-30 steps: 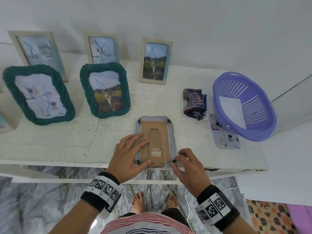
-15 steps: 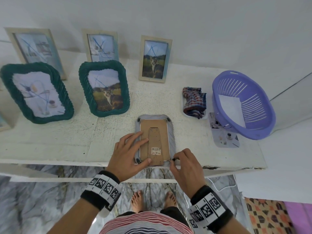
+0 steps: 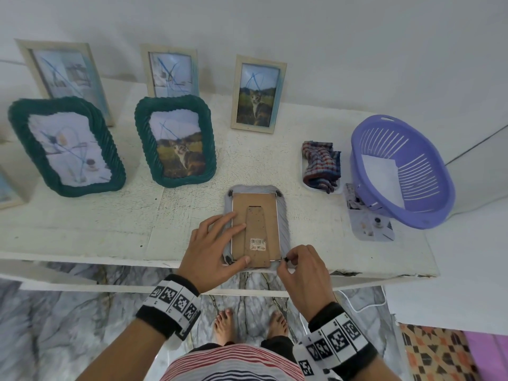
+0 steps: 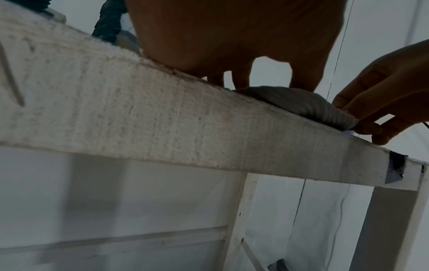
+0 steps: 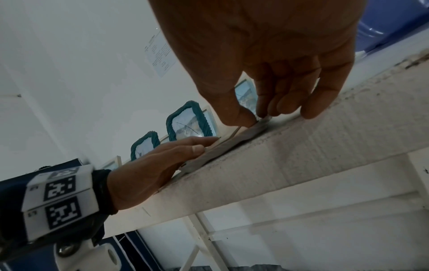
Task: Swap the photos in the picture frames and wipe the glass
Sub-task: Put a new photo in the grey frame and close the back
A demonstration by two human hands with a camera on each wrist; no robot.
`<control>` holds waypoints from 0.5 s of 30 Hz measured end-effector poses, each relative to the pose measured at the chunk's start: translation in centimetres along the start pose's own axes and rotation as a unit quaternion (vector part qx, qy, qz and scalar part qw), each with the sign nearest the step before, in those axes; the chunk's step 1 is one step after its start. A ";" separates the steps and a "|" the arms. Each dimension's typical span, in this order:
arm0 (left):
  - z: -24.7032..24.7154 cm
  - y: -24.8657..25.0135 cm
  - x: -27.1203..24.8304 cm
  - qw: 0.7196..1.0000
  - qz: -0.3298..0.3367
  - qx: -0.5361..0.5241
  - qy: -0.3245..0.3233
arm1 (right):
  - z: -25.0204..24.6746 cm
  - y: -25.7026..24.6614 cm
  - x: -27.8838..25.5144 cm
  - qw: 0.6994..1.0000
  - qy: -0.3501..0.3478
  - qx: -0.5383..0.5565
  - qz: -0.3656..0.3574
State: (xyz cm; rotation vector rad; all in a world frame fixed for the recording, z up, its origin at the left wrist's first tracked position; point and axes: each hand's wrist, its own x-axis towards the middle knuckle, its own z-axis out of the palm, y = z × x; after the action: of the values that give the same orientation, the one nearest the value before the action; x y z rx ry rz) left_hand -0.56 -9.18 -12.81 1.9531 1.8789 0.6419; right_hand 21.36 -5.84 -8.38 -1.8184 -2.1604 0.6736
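A grey frame (image 3: 284, 215) lies face down at the near edge of the white desk (image 3: 82, 229), its brown backing board (image 3: 255, 224) and folded stand facing up. The long axis of the frame runs away from the person, so its short bottom edge sits right at the desk's front lip, directly under both hands. The left hand (image 3: 211, 248) lies flat on the frame's left side, its fingers (image 3: 228, 218) spread and straight across the backing, the thumb pressing near the bottom-left corner. The right hand (image 3: 302, 268) is at the bottom-right corner, its thumb and forefinger curled narrow and pinching a small black retaining clip (image 3: 286, 259). That clip lies just off the tips of the right hand's fingers, toward the frame's middle, so the right hand is the one placed to turn it; the left looks set only to steady the frame. Judging by this, the backing has yet to be freed, and two more clips show at the far corners.

Beyond stand two green rope-edged frames (image 3: 176, 138) and three pale wooden ones (image 3: 257, 94), some scribbled with blue. To the right lie a checked cloth (image 3: 320, 166) and a purple basket (image 3: 428, 202) holding a sheet of paper.
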 end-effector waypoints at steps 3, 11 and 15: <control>0.0 0.1 0.0 1.000 0.001 -0.004 0.001 | 0.0 -0.4 -0.1 1.000 0.000 -0.010 0.006; -0.1 0.1 0.0 1.000 0.001 -0.004 0.002 | 0.1 -1.1 0.1 1.000 -0.010 -0.009 0.025; -0.1 0.0 0.0 1.000 0.001 -0.006 0.005 | 0.0 -0.7 0.4 0.998 -0.020 0.037 0.046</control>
State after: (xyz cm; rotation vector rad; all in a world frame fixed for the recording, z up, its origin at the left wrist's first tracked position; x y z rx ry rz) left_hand -0.56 -9.18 -12.73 1.9480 1.8744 0.6622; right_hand 20.62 -5.50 -8.09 -1.8895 -2.0579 0.8067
